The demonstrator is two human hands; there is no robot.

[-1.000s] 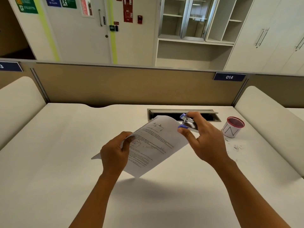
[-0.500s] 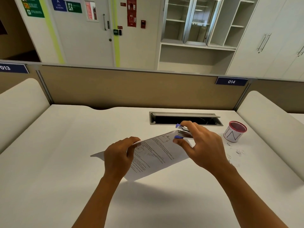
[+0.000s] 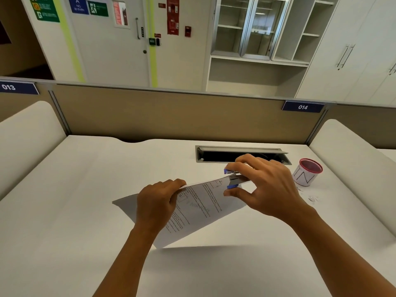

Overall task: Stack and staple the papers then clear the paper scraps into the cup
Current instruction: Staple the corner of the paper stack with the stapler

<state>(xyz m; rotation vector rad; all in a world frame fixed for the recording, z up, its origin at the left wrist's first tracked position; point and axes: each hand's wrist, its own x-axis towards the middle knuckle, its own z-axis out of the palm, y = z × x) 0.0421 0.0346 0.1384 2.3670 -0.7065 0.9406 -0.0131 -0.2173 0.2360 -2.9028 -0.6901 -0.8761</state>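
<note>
Currently, centre of frame: my left hand (image 3: 157, 202) grips papers (image 3: 199, 213) at their left edge, fingers curled over top. Sheets lifted off table (image 3: 75, 211), tilted, lower corner nearest surface. My right hand (image 3: 270, 189) holds blue stapler (image 3: 234, 179), thumb below, fingers above; stapler mouth set over papers' upper-right corner. Both grips occupied. Cup (image 3: 307, 172), red rim, upright on table at right of frame, near cable slot (image 3: 240, 156). Paper scraps (image 3: 312, 199) loose on table just below cup.
</note>
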